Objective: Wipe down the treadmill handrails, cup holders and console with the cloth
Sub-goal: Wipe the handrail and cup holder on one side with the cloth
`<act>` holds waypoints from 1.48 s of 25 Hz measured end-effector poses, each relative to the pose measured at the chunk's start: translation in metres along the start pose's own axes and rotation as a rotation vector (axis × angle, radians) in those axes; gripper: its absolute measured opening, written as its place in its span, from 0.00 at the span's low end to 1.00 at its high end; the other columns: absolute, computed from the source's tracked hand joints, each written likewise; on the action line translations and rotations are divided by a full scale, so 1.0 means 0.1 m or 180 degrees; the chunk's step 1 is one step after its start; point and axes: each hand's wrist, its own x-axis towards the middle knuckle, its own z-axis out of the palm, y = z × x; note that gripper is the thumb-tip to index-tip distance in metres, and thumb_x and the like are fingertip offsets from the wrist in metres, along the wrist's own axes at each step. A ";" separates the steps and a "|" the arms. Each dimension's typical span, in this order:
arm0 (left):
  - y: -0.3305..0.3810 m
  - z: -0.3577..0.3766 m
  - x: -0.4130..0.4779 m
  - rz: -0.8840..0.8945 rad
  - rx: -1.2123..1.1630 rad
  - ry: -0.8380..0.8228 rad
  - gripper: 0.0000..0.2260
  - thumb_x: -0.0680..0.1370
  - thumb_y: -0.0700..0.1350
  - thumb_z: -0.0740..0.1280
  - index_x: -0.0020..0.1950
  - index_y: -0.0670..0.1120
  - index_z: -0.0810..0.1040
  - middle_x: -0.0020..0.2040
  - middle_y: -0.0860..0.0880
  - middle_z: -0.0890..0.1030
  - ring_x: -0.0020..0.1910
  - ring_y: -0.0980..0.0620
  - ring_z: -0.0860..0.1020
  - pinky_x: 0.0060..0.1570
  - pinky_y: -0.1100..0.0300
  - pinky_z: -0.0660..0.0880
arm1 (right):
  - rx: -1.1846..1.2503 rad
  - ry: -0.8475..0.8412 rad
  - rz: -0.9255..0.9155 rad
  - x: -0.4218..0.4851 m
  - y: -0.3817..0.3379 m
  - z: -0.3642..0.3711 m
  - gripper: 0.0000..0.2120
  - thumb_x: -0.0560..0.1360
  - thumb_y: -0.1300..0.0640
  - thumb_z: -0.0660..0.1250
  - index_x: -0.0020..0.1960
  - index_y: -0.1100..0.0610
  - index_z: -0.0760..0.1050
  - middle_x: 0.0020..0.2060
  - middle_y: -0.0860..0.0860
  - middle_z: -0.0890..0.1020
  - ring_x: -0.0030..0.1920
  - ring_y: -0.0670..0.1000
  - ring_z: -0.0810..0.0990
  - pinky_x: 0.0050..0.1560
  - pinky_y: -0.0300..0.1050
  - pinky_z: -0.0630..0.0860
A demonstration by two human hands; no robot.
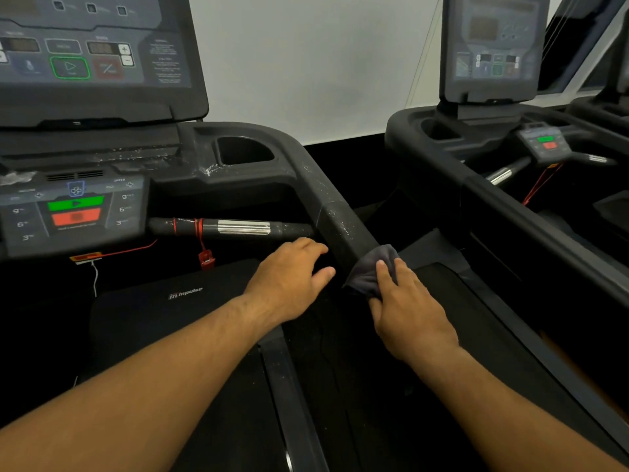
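treadmill handrail (343, 219) is the big thing here, a fat black bar that runs from the cup holder (243, 149) down toward the person. it looks hard and stiff and fixed in place, so it will not bend or move when pushed. white wet drops and streaks sit on it higher up, so it may be a bit slippery there. the console (73, 212) with its green and red buttons sits to the left, and it looks like it needs a soft touch so no button gets pressed. next comes the left hand (292, 281), which is loosely curled with nothing in it, just beside the rail on the inner side. the right hand (408, 308) is closed on the cloth (369, 269) and presses it on the low end of the rail. the cloth is small, dark, soft and floppy, and surely very light. it folds around the bar with ease. a good way to hold it is bunched in the palm, with the fingers flat on top, so it hugs the round rail and does not slip off the wet parts.
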 end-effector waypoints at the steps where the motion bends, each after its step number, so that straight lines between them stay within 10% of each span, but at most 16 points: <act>1: 0.01 0.03 0.01 0.0098 -0.0082 -0.0027 0.21 0.81 0.55 0.62 0.73 0.51 0.68 0.70 0.55 0.71 0.68 0.56 0.68 0.65 0.60 0.66 | 0.0019 0.0007 -0.0005 0.09 -0.01 -0.01 0.31 0.82 0.44 0.51 0.79 0.52 0.42 0.79 0.55 0.45 0.78 0.56 0.48 0.75 0.49 0.52; 9: 0.22 0.28 0.27 -0.0264 -0.1648 -0.0387 0.17 0.83 0.42 0.57 0.70 0.52 0.73 0.70 0.57 0.73 0.64 0.69 0.66 0.58 0.78 0.61 | 0.0409 -0.0119 -0.0264 0.68 -0.05 -0.08 0.32 0.82 0.44 0.53 0.79 0.52 0.44 0.79 0.52 0.45 0.78 0.54 0.49 0.74 0.53 0.56; 18: 0.23 0.54 0.02 -0.0137 -0.1507 -0.0577 0.22 0.82 0.47 0.55 0.77 0.53 0.63 0.78 0.60 0.58 0.74 0.69 0.52 0.76 0.64 0.50 | 0.0465 -0.0224 -0.0599 0.37 0.18 -0.06 0.30 0.83 0.45 0.50 0.79 0.54 0.43 0.79 0.53 0.42 0.78 0.50 0.43 0.74 0.42 0.48; 26: 0.00 0.32 0.48 -0.0710 -0.2170 -0.0512 0.18 0.82 0.43 0.56 0.71 0.51 0.73 0.72 0.55 0.71 0.70 0.64 0.66 0.73 0.62 0.59 | 0.0379 -0.0302 -0.0676 0.97 0.00 -0.10 0.30 0.83 0.46 0.52 0.79 0.54 0.44 0.79 0.53 0.42 0.78 0.54 0.45 0.75 0.50 0.50; 30: -0.21 0.10 0.45 -0.0963 -0.0935 -0.0040 0.16 0.81 0.46 0.60 0.68 0.51 0.76 0.64 0.54 0.78 0.60 0.59 0.74 0.58 0.66 0.70 | 0.0366 -0.0134 -0.0503 1.24 -0.20 -0.09 0.30 0.82 0.46 0.52 0.79 0.53 0.45 0.79 0.54 0.45 0.78 0.56 0.48 0.74 0.52 0.55; 37: -0.62 -0.08 0.43 -0.0958 0.0896 0.0015 0.23 0.77 0.55 0.66 0.71 0.49 0.70 0.63 0.50 0.74 0.62 0.50 0.73 0.60 0.54 0.71 | 0.0433 -0.0295 -0.0603 0.75 -0.02 -0.13 0.27 0.84 0.49 0.50 0.79 0.51 0.45 0.79 0.51 0.42 0.78 0.53 0.45 0.74 0.51 0.53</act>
